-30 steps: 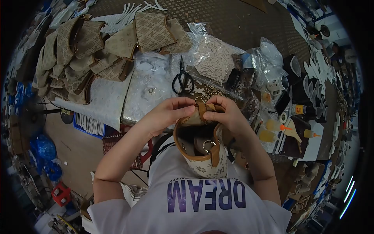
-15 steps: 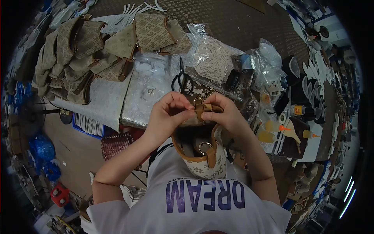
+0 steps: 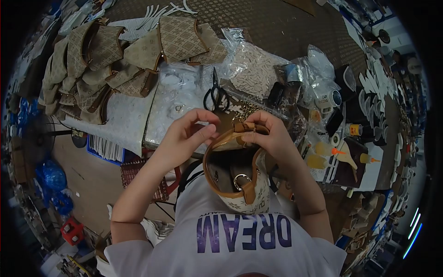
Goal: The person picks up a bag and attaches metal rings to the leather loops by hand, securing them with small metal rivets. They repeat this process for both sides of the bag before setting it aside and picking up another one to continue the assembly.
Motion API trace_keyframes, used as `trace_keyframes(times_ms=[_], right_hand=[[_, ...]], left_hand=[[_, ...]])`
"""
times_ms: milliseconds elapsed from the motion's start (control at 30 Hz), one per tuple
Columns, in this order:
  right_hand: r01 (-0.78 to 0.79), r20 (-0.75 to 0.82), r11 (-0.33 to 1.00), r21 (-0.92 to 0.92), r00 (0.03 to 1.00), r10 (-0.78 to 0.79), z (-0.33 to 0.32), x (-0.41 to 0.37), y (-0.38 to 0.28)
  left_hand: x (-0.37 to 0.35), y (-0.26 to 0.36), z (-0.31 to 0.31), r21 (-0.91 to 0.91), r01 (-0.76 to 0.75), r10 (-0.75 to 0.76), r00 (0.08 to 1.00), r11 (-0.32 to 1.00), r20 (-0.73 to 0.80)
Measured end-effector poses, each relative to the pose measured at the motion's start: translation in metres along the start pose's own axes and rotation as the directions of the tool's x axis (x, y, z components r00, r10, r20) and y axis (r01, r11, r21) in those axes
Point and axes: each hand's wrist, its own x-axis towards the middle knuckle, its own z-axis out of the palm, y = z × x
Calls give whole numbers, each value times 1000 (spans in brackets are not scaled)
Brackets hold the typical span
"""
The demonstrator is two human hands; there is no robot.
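A small beige patterned handbag (image 3: 235, 203) with tan leather trim rests against my shirt, its mouth facing up and its inside dark. Pinched between the thumb and fingers of my right hand (image 3: 266, 134) is the far rim of the bag, at a tan leather tab (image 3: 241, 127). On the near rim another tab carries a gold ring (image 3: 242, 182). A zip edge shows along the left of the opening. My left hand (image 3: 196, 134) is just left of the bag, thumb and index finger apart, nothing visible between them.
Black scissors (image 3: 216, 96) lie beyond my hands, close to loose gold hardware (image 3: 244, 110). Similar bag pieces (image 3: 99, 60) are heaped at the back left. A plastic bag of small pale pieces (image 3: 254, 69) lies farther back. Glue bottles (image 3: 325, 148) stand at the right.
My left hand has let go of the far rim and drawn back to the left. The bag's mouth has tilted more into view. My right hand keeps its pinch on the rim.
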Motion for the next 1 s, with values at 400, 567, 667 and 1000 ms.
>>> trace_keyframes(times_ms=[400, 567, 667, 1000], right_hand=[[95, -34, 995, -14, 995, -95, 3, -3, 3], [114, -42, 992, -46, 992, -116, 5, -2, 7], [140, -29, 988, -65, 989, -142, 5, 0, 9], [178, -3, 978, -112, 984, -179, 5, -2, -2]], left_hand=[[10, 0, 17, 476, -62, 54, 998, 877, 32], [9, -3, 17, 568, -129, 143, 990, 813, 21], [8, -3, 15, 594, -148, 155, 987, 791, 39], [31, 21, 18, 322, -26, -3, 996, 947, 89]])
